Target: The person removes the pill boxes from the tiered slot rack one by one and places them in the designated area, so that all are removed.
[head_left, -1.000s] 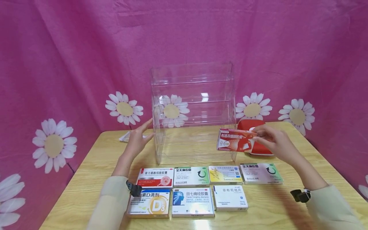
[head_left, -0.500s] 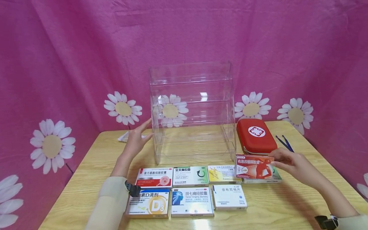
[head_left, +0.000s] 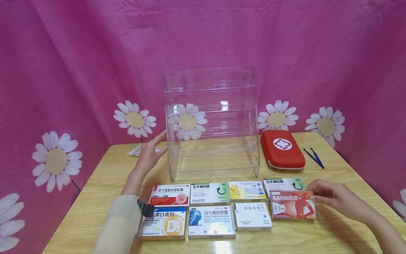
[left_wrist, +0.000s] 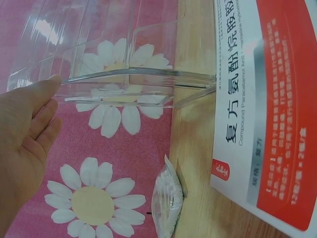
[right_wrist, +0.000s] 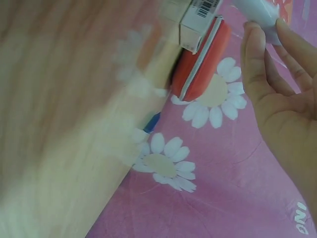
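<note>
My right hand (head_left: pixel 336 197) pinches a red medicine box (head_left: pixel 290 208) by its right end, its printed face turned toward me. That box overlaps the lower part of a green-and-white medicine box (head_left: pixel 282 184) and sits to the right of a plain white box (head_left: pixel 253 217). In the right wrist view the thumb and fingertips meet on the held box's pale end (right_wrist: pixel 260 17). My left hand (head_left: pixel 147 157) touches the left side of a clear plastic tiered rack (head_left: pixel 212 171), fingers reaching to its edge. The rack's tiers hold nothing.
Other medicine boxes lie in two rows before the rack, among them a red-and-white box (head_left: pixel 169 195), a yellow box (head_left: pixel 247 190) and a vitamin D3 box (head_left: pixel 163 225). Behind are a red first-aid case (head_left: pixel 280 151), blue tweezers (head_left: pixel 314 158) and a packet of cotton swabs (left_wrist: pixel 167 198).
My right hand has carried the red box from beside the rack toward me and down to the right end of the front row, uncovering the case and tweezers. My left hand stays at the rack.
</note>
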A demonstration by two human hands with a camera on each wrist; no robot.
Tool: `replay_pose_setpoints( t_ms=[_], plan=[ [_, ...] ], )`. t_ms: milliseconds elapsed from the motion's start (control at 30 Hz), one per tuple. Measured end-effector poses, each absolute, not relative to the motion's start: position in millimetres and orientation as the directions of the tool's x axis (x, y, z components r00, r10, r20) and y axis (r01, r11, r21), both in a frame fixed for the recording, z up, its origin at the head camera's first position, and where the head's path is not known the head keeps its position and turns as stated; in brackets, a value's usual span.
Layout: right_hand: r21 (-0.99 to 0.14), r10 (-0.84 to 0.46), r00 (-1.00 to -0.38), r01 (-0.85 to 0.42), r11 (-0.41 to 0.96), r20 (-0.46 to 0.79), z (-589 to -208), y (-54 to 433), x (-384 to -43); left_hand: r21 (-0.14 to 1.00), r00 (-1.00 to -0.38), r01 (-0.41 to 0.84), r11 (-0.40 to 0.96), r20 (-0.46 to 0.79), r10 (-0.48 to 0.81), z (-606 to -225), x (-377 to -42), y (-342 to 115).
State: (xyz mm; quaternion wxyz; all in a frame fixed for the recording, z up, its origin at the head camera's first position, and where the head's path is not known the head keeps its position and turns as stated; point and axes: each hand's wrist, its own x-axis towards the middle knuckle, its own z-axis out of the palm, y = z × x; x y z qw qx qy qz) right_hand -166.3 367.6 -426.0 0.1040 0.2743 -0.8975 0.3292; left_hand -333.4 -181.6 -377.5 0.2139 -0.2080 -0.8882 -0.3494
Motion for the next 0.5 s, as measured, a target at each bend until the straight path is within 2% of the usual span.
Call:
replay_pose_setpoints(
  t_ms=[200, 500],
  plan=[
    [-0.577, -0.457, -0.829, -0.556, 0.599, 0.324, -433, 370, -164, 0.526, -0.822, 0.519, 0.674, 0.524, 0.224, -377, -333, -182],
    [-0.633, -0.505, -0.844, -0.493, 0.596, 0.182, -439, 375, -167, 0.535, -0.828, 0.515, 0.67, 0.514, 0.226, -377, -333, -182]
  ],
)
